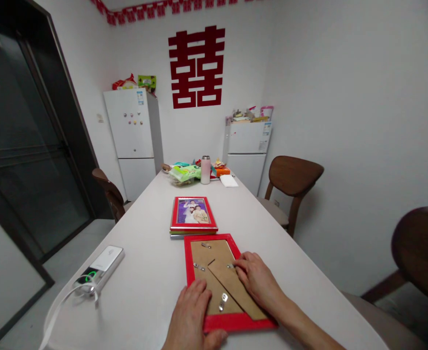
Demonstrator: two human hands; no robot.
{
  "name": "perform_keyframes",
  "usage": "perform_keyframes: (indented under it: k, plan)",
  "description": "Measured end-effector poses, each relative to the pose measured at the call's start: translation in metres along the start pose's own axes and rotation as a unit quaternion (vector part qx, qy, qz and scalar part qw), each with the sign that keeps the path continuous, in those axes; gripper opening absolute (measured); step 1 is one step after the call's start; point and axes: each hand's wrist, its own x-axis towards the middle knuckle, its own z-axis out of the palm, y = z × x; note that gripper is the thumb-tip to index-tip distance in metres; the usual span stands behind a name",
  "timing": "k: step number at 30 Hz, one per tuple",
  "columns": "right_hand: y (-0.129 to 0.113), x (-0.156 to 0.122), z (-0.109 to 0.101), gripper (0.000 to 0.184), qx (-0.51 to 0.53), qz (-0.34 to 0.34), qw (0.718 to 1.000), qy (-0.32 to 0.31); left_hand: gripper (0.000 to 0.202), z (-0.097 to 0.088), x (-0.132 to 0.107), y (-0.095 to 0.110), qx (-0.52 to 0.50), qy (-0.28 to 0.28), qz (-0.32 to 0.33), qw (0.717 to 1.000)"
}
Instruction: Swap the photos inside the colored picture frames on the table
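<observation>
Two hands bend downward onto the red frame.

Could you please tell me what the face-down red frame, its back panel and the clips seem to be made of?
Frame: painted wood or plastic; its smooth, even red leaves that open. Back panel: probably fibreboard, matte and plain brown. Clips: likely metal, shiny, with silvery glints.
</observation>
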Motion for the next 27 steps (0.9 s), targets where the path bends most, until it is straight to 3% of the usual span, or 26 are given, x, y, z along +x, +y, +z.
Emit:
perform_keyframes:
  k: [6,10,18,23,27]
  plan:
    - [0.005,0.005,0.004,0.025,0.008,-0.005,1.000,-0.009,0.060,0.000,0.002,-0.001,0.016,-0.016,-0.003,1.000]
    - [0.005,0.001,-0.001,0.027,0.025,-0.031,0.999,-0.013,0.059,-0.001,0.001,0.000,0.006,0.005,-0.003,1.000]
    - [-0.004,-0.024,-0.012,0.029,0.058,-0.093,0.994,-0.005,0.055,-0.001,-0.001,0.001,-0.022,0.027,-0.001,0.999]
    - [-0.025,-0.043,-0.021,0.027,0.081,-0.169,0.980,-0.072,0.048,-0.005,0.000,0.005,-0.032,0.012,-0.020,0.999]
    - [-0.036,-0.045,-0.028,0.029,0.064,-0.178,0.975,-0.116,0.043,-0.009,0.000,0.007,-0.052,0.004,-0.028,0.998]
